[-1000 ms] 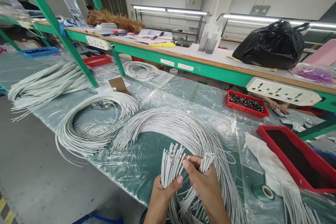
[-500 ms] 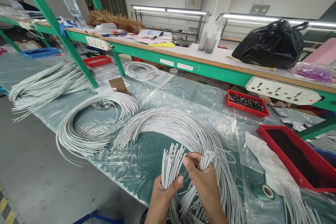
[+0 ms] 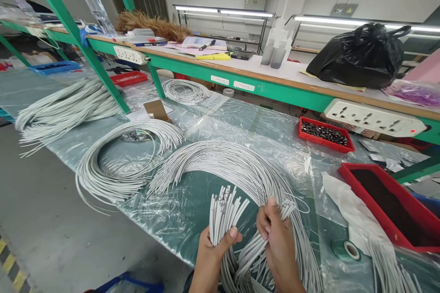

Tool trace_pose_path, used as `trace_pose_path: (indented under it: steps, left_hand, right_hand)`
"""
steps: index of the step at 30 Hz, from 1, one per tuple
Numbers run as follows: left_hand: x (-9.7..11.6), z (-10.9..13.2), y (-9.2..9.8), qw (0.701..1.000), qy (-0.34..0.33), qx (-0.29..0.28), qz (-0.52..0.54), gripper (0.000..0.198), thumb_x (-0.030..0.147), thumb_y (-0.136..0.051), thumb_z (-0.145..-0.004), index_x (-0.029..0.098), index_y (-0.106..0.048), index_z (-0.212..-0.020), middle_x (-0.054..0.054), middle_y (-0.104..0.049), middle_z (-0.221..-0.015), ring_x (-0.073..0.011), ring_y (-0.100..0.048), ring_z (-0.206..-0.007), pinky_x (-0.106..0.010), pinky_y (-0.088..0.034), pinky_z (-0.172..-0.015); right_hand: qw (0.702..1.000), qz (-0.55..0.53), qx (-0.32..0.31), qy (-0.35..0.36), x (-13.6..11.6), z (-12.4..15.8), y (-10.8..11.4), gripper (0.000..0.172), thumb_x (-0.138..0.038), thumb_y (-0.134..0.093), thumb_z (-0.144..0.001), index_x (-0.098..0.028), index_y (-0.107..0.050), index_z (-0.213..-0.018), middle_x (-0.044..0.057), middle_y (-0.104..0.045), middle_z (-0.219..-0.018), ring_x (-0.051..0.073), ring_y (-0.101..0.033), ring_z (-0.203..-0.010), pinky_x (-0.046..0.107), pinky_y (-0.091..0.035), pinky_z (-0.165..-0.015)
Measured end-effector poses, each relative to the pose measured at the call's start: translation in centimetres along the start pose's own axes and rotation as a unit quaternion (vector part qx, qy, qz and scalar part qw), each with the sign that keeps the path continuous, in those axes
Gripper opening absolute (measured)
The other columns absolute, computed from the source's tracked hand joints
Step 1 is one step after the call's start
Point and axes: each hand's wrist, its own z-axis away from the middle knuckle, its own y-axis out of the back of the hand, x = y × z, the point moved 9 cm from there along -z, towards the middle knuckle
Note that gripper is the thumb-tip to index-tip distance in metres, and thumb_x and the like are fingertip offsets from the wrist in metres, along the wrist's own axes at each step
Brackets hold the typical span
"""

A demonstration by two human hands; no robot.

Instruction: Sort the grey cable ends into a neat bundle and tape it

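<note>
My left hand (image 3: 220, 242) is closed round a bundle of white cables (image 3: 225, 213), their cut ends fanned upward and some showing dark marks. To its right, my right hand (image 3: 278, 231) grips a smaller bunch of white cables (image 3: 288, 208), whose ends poke out beyond the thumb. Both bunches appear to belong to the big curved coil of cables (image 3: 227, 155) that sweeps over the table behind and beneath my hands. The lower lengths below my palms overlap, so I cannot trace single cables.
More cable coils lie left (image 3: 99, 165), far left (image 3: 68, 100) and at the back (image 3: 185, 91). At right are a red tray of small dark parts (image 3: 323, 135), a larger red tray (image 3: 347, 169) and a green tape roll (image 3: 347, 251). A green-framed shelf (image 3: 240, 75) spans the back.
My right hand has moved right, away from the left hand, with its bunch of cables. The ends in my left hand have spread out more to the right.
</note>
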Motion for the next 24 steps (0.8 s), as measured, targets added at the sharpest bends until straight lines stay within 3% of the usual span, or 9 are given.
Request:
trace_pose_path:
  steps: [2,4,7,12,16,18,21,24]
  left_hand:
    - [0.2,0.0,-0.2,1.0,-0.007,-0.011,-0.009,0.026,0.04,-0.074,-0.057,0.016,-0.064,-0.058,-0.001,-0.061,-0.053,-0.0179,-0.054,-0.058,-0.028,-0.041,-0.06]
    - [0.5,-0.1,-0.2,1.0,-0.023,-0.01,-0.008,0.026,0.041,-0.074,-0.057,0.016,-0.063,-0.056,0.0,-0.06,-0.051,-0.0172,-0.053,-0.056,-0.027,-0.04,-0.059]
    - [0.4,-0.3,0.0,0.999,-0.037,-0.003,-0.01,0.029,0.042,-0.074,-0.056,0.016,-0.062,-0.053,-0.001,-0.06,-0.049,-0.0167,-0.052,-0.053,-0.027,-0.039,-0.057]
    - [0.3,-0.2,0.3,0.999,-0.037,0.006,-0.015,0.029,0.041,-0.074,-0.056,0.015,-0.062,-0.051,-0.001,-0.06,-0.049,-0.0169,-0.053,-0.053,-0.027,-0.039,-0.057]
    - [0.2,0.1,0.4,0.999,-0.007,0.029,0.011,0.027,0.039,-0.076,-0.052,0.015,-0.067,-0.061,-0.004,-0.064,-0.056,-0.0212,-0.058,-0.061,-0.029,-0.043,-0.06]
    - [0.1,0.1,0.5,0.999,-0.006,0.039,0.018,0.029,0.039,-0.077,-0.05,0.014,-0.068,-0.063,-0.005,-0.065,-0.058,-0.0206,-0.058,-0.059,-0.029,-0.044,-0.059]
    - [-0.2,-0.3,0.6,0.999,-0.018,0.038,0.021,0.03,0.037,-0.079,-0.048,0.013,-0.067,-0.061,-0.004,-0.064,-0.054,-0.0186,-0.057,-0.055,-0.028,-0.044,-0.058]
    - [-0.3,-0.7,0.5,0.999,-0.035,0.021,0.014,0.029,0.037,-0.079,-0.048,0.013,-0.066,-0.058,-0.002,-0.061,-0.051,-0.017,-0.056,-0.052,-0.027,-0.043,-0.056]
  right_hand:
    - [0.999,0.02,-0.034,-0.007,-0.2,0.2,-0.9,0.042,-0.051,-0.062,-0.071,-0.02,-0.039,-0.054,-0.011,-0.023,-0.041,0.005,-0.018,-0.037,0.023,-0.02,-0.041]
    - [0.998,0.041,-0.044,-0.008,-0.5,0.5,-1.5,0.033,-0.048,-0.067,-0.067,-0.018,-0.053,-0.071,-0.012,-0.023,-0.043,0.005,-0.018,-0.039,0.022,-0.016,-0.041]
    - [0.997,0.065,-0.039,-0.017,-0.5,0.6,-1.8,0.045,-0.048,-0.07,-0.062,-0.014,-0.061,-0.089,-0.01,-0.025,-0.045,0.006,-0.022,-0.041,0.023,-0.016,-0.041]
    - [0.995,0.095,-0.009,-0.015,-0.4,0.4,-1.2,0.038,-0.052,-0.066,-0.065,-0.017,-0.053,-0.063,-0.009,-0.026,-0.045,0.007,-0.025,-0.043,0.024,-0.021,-0.045]
    - [0.996,0.064,0.049,0.043,-0.8,0.3,0.4,0.046,-0.056,-0.046,-0.08,-0.019,-0.038,-0.053,-0.005,-0.036,-0.051,0.01,-0.034,-0.049,0.025,-0.028,-0.052]
    - [0.996,0.05,0.049,0.052,-0.6,0.3,0.7,0.049,-0.055,-0.044,-0.082,-0.019,-0.034,-0.05,-0.004,-0.035,-0.05,0.01,-0.034,-0.049,0.025,-0.029,-0.052]
    - [0.998,0.05,-0.002,0.042,-0.4,0.2,-0.2,0.044,-0.055,-0.056,-0.074,-0.02,-0.04,-0.052,-0.008,-0.028,-0.045,0.008,-0.026,-0.043,0.024,-0.024,-0.045]
    - [0.997,0.077,-0.011,0.02,-0.5,0.3,-1.0,0.038,-0.052,-0.067,-0.064,-0.016,-0.059,-0.074,-0.009,-0.027,-0.047,0.007,-0.025,-0.043,0.024,-0.02,-0.044]
